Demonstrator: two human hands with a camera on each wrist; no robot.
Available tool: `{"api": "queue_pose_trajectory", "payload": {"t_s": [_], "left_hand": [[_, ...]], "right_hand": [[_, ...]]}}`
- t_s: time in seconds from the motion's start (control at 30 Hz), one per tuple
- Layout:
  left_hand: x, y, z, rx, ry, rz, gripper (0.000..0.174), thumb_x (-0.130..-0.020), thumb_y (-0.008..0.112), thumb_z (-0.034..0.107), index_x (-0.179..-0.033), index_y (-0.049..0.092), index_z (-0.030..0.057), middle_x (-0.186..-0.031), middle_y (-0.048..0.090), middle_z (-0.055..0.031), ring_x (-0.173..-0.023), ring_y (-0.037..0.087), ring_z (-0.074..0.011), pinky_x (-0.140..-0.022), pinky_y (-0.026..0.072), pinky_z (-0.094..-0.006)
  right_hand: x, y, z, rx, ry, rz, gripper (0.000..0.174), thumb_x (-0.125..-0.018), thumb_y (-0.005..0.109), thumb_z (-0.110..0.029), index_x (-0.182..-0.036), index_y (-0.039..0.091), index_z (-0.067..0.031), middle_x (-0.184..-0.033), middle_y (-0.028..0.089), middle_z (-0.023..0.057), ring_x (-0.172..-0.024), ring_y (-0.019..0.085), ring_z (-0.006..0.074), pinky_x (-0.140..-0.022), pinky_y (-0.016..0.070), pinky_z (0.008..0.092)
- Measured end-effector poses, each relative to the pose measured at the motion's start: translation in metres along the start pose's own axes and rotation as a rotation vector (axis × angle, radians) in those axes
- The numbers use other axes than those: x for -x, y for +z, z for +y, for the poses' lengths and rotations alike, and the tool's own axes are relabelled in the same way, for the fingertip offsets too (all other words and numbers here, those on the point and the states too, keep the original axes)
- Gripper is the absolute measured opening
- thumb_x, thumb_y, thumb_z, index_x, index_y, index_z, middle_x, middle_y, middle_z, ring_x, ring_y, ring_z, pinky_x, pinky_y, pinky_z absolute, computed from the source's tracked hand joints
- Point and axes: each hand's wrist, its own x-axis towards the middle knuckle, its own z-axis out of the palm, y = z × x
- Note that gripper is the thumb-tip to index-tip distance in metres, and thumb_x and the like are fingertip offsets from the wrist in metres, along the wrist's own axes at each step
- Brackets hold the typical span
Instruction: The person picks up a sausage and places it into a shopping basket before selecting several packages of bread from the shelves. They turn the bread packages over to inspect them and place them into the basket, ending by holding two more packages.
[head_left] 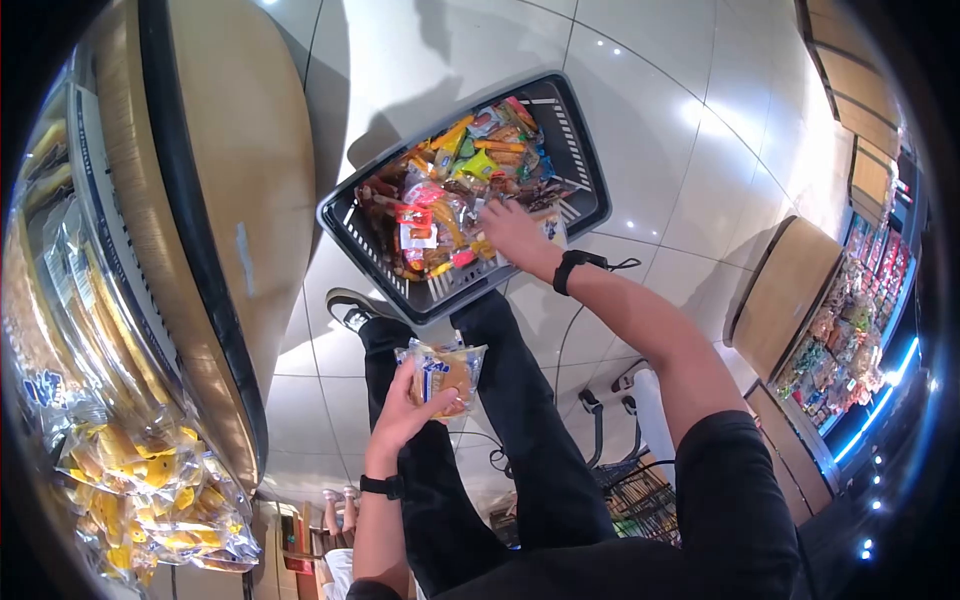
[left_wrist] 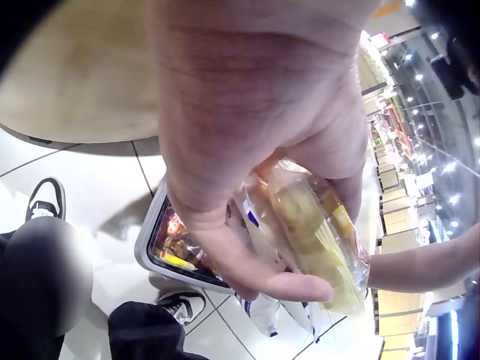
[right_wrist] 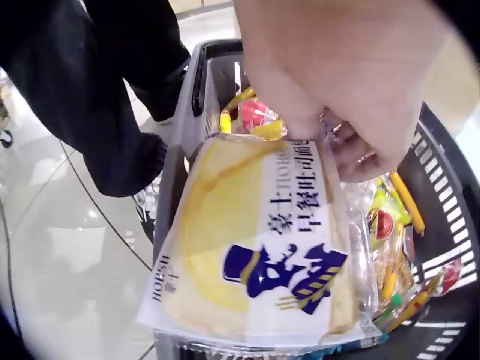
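Observation:
In the head view my left hand grips a small stack of clear-wrapped bread packets with blue print, held over my legs. The left wrist view shows these bread packets edge-on between the thumb and fingers of that hand. My right hand reaches into the grey shopping basket. Seen from the right wrist, its curled fingers pinch the upper edge of a packet of toast bread with a blue logo, which overlaps the basket's rim.
Packaged snacks fill much of the basket, which stands on the tiled floor. A rounded wooden display stand with bagged bread is on the left. More shelves of goods stand on the right. A cable hangs from my right wristband.

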Motion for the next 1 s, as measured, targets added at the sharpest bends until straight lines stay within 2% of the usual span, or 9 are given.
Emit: {"api": "queue_pose_trajectory", "payload": {"t_s": [0.17,0.27,0.33,0.53,0.7,0.77,0.9,0.93,1.0], "left_hand": [[0.012,-0.004,0.023,0.164,-0.136,-0.026,0.064,-0.083,0.081,0.009,-0.139,0.05,0.0051,-0.124,0.058,-0.0066,-0.11,0.06,-0.0138,-0.088,0.0543,-0.028],[0.015,-0.006,0.025,0.186,-0.095,-0.029,0.063,-0.084,0.08,0.009,-0.139,0.049,0.0059,-0.118,0.062,-0.0064,-0.103,0.064,-0.0144,-0.078,0.0576,-0.0274],[0.019,-0.007,0.031,0.211,-0.109,-0.036,0.061,-0.085,0.079,0.009,-0.139,0.048,0.0068,-0.113,0.064,-0.0059,-0.095,0.067,-0.015,-0.065,0.0591,-0.0267],[0.042,-0.013,0.031,0.204,-0.036,0.039,0.06,-0.086,0.078,0.011,-0.138,0.048,0.0083,-0.112,0.064,-0.0066,-0.091,0.069,-0.0156,-0.059,0.0599,-0.0263],[0.074,-0.017,0.032,0.253,0.023,0.169,0.059,-0.087,0.077,0.012,-0.137,0.047,0.0084,-0.115,0.063,-0.008,-0.09,0.07,-0.0177,-0.057,0.0602,-0.0263],[0.094,-0.014,0.05,0.216,0.048,0.216,0.058,-0.087,0.078,0.013,-0.137,0.047,0.0082,-0.115,0.063,-0.0082,-0.089,0.07,-0.0174,-0.056,0.06,-0.0263],[0.155,0.006,0.121,0.178,0.164,0.257,0.055,-0.086,0.079,0.018,-0.132,0.051,0.0071,-0.112,0.064,-0.0062,-0.088,0.068,-0.0141,-0.052,0.0566,-0.0243],[0.177,0.012,0.138,0.171,0.159,0.245,0.051,-0.087,0.079,0.019,-0.13,0.053,0.0062,-0.114,0.064,-0.0058,-0.092,0.067,-0.0141,-0.063,0.0582,-0.0266],[0.21,0.024,0.148,0.218,0.383,0.143,0.05,-0.088,0.077,0.017,-0.13,0.053,0.0054,-0.117,0.063,-0.0061,-0.099,0.065,-0.015,-0.078,0.0578,-0.0299]], "right_hand": [[0.01,0.01,0.0,0.051,0.18,0.073,0.019,-0.08,0.061,-0.013,-0.094,0.07,-0.0047,-0.104,0.063,0.0074,-0.107,0.057,0.0225,-0.095,0.0428,0.0411],[0.023,0.013,0.006,0.006,0.143,0.026,0.019,-0.081,0.06,-0.012,-0.096,0.071,-0.0056,-0.114,0.064,0.0106,-0.107,0.061,0.0224,-0.101,0.0417,0.0427],[0.022,0.008,0.011,-0.056,0.05,-0.137,0.019,-0.081,0.059,-0.01,-0.095,0.07,-0.0039,-0.118,0.064,0.0133,-0.108,0.061,0.0253,-0.1,0.0448,0.0411],[0.03,-0.045,0.006,-0.351,0.041,-0.04,0.014,-0.081,0.055,-0.004,-0.089,0.064,0.0028,-0.117,0.062,0.0171,-0.105,0.06,0.0317,-0.094,0.0505,0.0372],[0.049,-0.205,-0.056,-0.643,0.234,0.146,0.009,-0.082,0.062,0.001,-0.091,0.064,0.0012,-0.1,0.063,0.0155,-0.092,0.062,0.0332,-0.081,0.0517,0.0356],[0.058,-0.288,-0.103,-0.921,0.457,0.243,0.009,-0.083,0.068,0.001,-0.092,0.066,0.0011,-0.092,0.064,0.0127,-0.085,0.064,0.0277,-0.076,0.0508,0.0327],[0.089,-0.431,-0.205,-1.278,0.603,0.225,0.005,-0.086,0.069,0.002,-0.09,0.067,0.0029,-0.088,0.065,0.0097,-0.083,0.065,0.0182,-0.076,0.0504,0.0286],[0.098,-0.459,-0.234,-1.464,0.64,0.229,0.005,-0.086,0.071,0.002,-0.089,0.068,0.0032,-0.088,0.065,0.0085,-0.084,0.064,0.015,-0.076,0.0506,0.0275],[0.113,-0.504,-0.287,-1.657,0.622,0.239,0.004,-0.086,0.072,0.003,-0.089,0.068,0.0034,-0.088,0.066,0.0074,-0.084,0.063,0.0117,-0.075,0.0508,0.0265]]}}
